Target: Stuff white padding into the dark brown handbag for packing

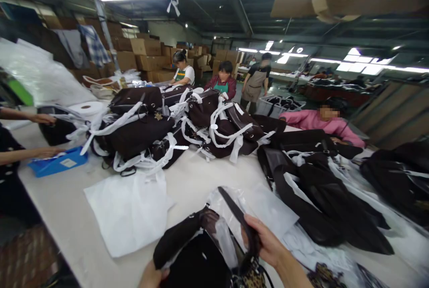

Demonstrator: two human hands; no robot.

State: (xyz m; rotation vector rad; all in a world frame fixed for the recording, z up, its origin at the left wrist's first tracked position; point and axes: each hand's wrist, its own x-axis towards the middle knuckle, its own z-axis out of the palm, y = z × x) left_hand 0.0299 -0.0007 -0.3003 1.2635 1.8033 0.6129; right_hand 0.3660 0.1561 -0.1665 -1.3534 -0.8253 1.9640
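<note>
At the bottom centre of the frame, the person's right hand is gripping the strap of a dark handbag lying on the white tabletop. A clear plastic bag is partly wrapping it. The left hand is touching the handbag's lower edge; its grip cannot be told. More dark handbags are lying piled across the frame's middle.

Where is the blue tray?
In the head view, the flat blue plastic tray lies at the white table's far left edge, under a co-worker's hand, beside the dark brown handbags.
</note>
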